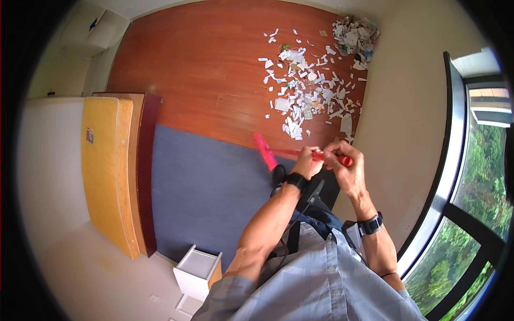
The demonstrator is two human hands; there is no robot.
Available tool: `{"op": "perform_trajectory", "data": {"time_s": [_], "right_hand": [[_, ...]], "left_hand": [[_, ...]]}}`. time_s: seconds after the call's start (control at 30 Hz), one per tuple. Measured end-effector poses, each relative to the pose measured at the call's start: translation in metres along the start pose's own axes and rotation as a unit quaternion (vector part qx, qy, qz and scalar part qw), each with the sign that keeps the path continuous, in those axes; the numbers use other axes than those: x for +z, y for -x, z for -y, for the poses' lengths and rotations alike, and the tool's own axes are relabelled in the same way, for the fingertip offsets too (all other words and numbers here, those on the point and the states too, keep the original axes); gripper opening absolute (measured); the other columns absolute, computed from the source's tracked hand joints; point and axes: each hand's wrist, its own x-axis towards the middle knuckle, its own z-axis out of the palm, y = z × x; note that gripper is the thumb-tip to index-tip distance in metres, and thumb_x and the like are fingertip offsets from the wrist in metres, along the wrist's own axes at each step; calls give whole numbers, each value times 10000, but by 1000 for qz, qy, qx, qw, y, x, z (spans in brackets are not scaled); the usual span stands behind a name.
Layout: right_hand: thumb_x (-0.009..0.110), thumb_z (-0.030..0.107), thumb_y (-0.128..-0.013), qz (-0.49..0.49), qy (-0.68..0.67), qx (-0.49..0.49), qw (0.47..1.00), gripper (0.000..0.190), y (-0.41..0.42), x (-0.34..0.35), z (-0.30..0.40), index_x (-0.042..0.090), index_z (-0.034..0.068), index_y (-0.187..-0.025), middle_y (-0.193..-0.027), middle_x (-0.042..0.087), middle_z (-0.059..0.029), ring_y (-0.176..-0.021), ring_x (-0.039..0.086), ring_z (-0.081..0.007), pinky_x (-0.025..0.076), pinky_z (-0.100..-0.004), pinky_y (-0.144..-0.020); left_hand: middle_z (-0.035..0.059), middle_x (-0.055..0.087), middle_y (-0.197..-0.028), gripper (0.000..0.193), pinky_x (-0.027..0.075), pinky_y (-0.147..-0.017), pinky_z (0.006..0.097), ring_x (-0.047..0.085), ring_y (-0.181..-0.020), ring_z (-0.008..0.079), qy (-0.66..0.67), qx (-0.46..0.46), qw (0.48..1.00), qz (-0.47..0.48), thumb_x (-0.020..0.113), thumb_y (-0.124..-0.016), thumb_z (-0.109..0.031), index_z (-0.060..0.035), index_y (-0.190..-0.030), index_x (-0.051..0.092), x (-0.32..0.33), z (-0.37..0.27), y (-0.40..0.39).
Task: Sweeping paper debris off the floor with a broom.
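Note:
Both my hands are on the red handle (pixel 345 161) of a broom. My left hand (pixel 307 163) wraps around the handle lower down, while my right hand (pixel 348 166) grips it close to the capped top end. The broom's pink head (pixel 265 151) rests low to the left, near my dark shoe (pixel 279 174), and it looks blurred. Part of the handle between the left hand and the head is smeared and faint. Torn white paper scraps (pixel 283 104) lie scattered over the reddish wood floor (pixel 180 76) ahead of my hands.
A larger heap of paper (pixel 355 36) sits in the far right corner. Grey-blue flooring (pixel 192 180) borders the wood. A yellow mattress (pixel 106 168) and wooden boards (pixel 146 176) lean at the left wall. Behind left is a small white cabinet (pixel 196 265); windows (pixel 478 160) line the right.

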Motion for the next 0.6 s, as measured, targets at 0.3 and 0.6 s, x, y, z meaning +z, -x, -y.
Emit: {"op": "perform_trajectory", "data": {"time_s": [0.3,0.6], "right_hand": [[615,-62,-805,23,205,-218,954,96,10,-10,26,611,-3,-881,-731,594,-115,-647,601,-187,480,-323,-609],[644,-99,-760,-34,149,-283,947,157,53,-3,44,605,7,-869,-676,583,-80,-586,565,-190,443,-288,-562]], "left_hand": [[-9,465,-578,287,417,-474,229,465,-488,113,176,-177,966,74,566,-891,-70,-118,-649,419,89,-16,-29],[11,494,-599,182,437,-493,268,494,-492,118,104,-121,987,15,606,-861,-38,-85,-797,442,114,-6,29]]}}
